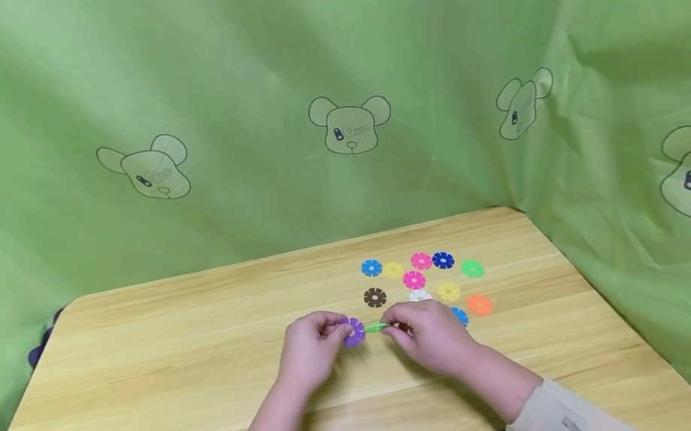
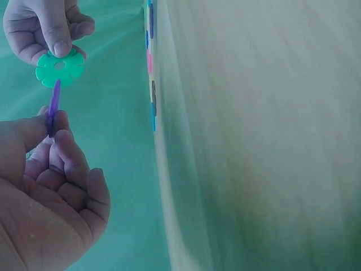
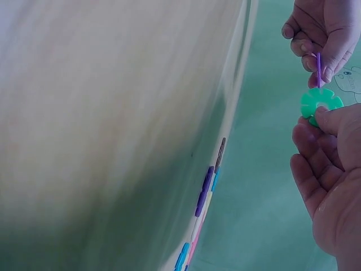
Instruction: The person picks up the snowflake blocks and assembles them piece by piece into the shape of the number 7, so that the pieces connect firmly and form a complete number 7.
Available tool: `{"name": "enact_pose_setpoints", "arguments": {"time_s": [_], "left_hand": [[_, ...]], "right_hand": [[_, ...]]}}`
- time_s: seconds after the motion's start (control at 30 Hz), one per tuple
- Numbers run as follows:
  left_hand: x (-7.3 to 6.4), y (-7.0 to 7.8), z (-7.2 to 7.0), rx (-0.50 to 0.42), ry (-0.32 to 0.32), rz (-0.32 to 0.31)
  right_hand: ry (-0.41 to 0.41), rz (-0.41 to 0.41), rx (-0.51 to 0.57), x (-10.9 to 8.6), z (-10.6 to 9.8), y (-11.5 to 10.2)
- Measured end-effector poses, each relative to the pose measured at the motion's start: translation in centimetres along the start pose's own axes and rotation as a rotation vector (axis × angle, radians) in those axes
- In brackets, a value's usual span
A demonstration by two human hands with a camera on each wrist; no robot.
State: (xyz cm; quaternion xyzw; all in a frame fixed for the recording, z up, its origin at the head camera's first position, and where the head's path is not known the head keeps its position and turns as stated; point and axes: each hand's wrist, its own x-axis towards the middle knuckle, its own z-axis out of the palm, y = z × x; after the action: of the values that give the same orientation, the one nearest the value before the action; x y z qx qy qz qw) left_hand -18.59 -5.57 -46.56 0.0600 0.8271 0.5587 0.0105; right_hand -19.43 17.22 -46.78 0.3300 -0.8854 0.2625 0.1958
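Between thumb and fingers my left hand (image 1: 313, 347) pinches a purple notched plastic disc (image 1: 354, 332), a snowflake-type building piece. A green notched disc (image 2: 60, 69) is pinched by my right hand (image 1: 430, 331). Both discs are held up above the table, edges meeting and turned crosswise: in the left wrist view the purple one is edge-on while the green one shows its face. The rim of the purple disc (image 3: 318, 70) is right at the rim of the green disc in the right wrist view. My right hand partly covers a blue disc (image 1: 460, 315) lying behind it.
Beyond my right hand several loose discs lie flat on the wooden table (image 1: 163, 398), among them a brown disc (image 1: 374, 297), a white disc (image 1: 420, 296), an orange disc (image 1: 480, 305) and a light green disc (image 1: 473, 269). A green curtain (image 1: 262, 206) surrounds the table's back and sides.
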Motion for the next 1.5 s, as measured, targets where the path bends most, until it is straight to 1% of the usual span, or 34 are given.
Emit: {"name": "enact_pose_setpoints", "arguments": {"time_s": [0.17, 0.4, 0.7, 0.8, 0.93, 1.03, 1.17, 1.3, 1.5], "left_hand": [[-0.09, -0.15, -0.03, -0.009, 0.002, 0.006], [-0.12, -0.13, 0.07, -0.027, -0.005, 0.004], [-0.27, -0.01, 0.13, -0.041, -0.003, 0.008], [-0.21, -0.07, 0.17, -0.068, 0.008, 0.01], [-0.14, -0.12, 0.23, -0.137, 0.029, -0.002], [-0.14, -0.09, 0.28, -0.171, 0.042, -0.014], [-0.26, -0.03, 0.39, -0.193, 0.049, -0.023], [-0.33, -0.15, 0.55, -0.213, 0.056, -0.036], [-0.35, -0.36, 0.72, -0.223, 0.078, -0.039]], "right_hand": [[0.013, -0.013, 0.012, 0.05, 0.0, -0.1], [0.028, -0.056, 0.025, 0.15, 0.18, -0.22], [0.036, -0.067, 0.027, 0.13, 0.09, -0.4], [0.048, -0.083, 0.036, 0.16, 0.04, -0.39], [0.075, -0.115, 0.056, 0.17, 0.08, -0.28], [0.093, -0.14, 0.058, 0.13, 0.11, -0.15], [0.105, -0.158, 0.054, 0.04, 0.07, -0.11], [0.107, -0.159, 0.056, 0.06, 0.03, -0.24], [0.126, -0.177, 0.061, 0.1, 0.06, -0.37]]}}
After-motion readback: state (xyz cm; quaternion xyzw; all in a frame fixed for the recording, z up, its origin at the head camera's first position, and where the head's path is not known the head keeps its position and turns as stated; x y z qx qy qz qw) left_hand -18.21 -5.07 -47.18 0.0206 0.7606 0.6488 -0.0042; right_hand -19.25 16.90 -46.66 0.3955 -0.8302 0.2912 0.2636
